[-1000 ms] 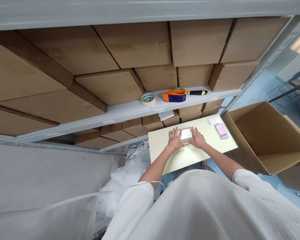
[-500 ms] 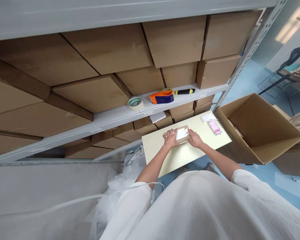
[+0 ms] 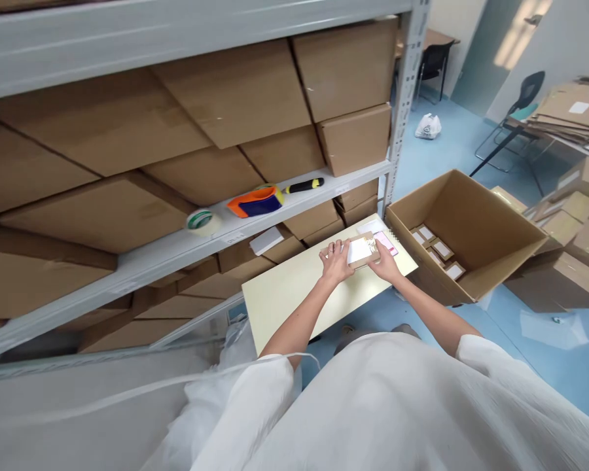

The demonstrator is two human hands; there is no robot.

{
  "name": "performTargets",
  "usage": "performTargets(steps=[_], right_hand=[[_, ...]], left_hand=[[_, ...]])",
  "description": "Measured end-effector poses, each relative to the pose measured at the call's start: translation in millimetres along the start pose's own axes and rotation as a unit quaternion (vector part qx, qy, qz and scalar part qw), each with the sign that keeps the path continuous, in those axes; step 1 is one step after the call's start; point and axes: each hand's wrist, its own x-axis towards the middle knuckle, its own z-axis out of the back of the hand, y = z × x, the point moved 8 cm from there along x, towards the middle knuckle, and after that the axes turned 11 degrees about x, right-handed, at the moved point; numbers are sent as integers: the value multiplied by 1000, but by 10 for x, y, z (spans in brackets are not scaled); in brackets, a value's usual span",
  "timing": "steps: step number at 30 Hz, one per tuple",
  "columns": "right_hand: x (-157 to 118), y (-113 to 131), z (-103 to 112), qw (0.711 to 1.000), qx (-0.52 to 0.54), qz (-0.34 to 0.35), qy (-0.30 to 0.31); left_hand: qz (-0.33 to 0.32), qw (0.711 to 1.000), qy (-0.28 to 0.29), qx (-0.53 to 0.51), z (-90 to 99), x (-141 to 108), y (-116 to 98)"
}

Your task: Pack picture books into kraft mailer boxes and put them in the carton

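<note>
a small cardboard box [image 3: 361,255] with a white label [image 3: 358,249] is over the pale table [image 3: 289,294], gripped at opposite ends by the left hand [image 3: 336,263] and the right hand [image 3: 385,265], seemingly to steady it while leaving the label mostly uncovered. just beside the table, an open carton [image 3: 498,226] holds similar small boxes [image 3: 442,248], probably stood there for easy reach.

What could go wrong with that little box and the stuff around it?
The small brown box, held between the left hand and right hand, might slip and bump the pink item right beside it. The tape roll sits near the shelf's front edge, so a knock could send it down. And someone might slip on the see-through sheet lying on the blue floor.
</note>
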Motion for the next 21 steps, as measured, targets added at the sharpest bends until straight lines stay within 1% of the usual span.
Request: performTargets(steps=[3, 6, 9, 12, 14, 16, 18, 21], right_hand=[[-97, -215, 621, 1000, 12, 5, -26], [-236, -401, 1240, 998, 0, -28, -55], [-382, -516, 1829, 993, -3, -63, -95], [-506, -600, 2339, 988, 11, -80, -135], [-576, -682, 2618, 984, 12, -92, -154], [-637, -790, 2852, 981, 7, -103, -166], [-686, -922, 3037, 979, 6, -117, -166], [-733, -1124, 3254, 978, 13, -138, -154]], left_hand=[[-34, 999, -18, 16, 146, 177, -623], [-72, 997, -30, 21, 278, 352, -1244], [-111, 993, -34, 17, 410, 513, -1826], [-141, 989, -39, 22, 551, 648, -2333], [-163, 985, -43, 28, 633, 724, -2631], [-190, 980, -49, 34, 694, 797, -2893], [-218, 973, -55, 43, 729, 884, -3112], [-261, 962, -60, 54, 741, 1056, -3378]])
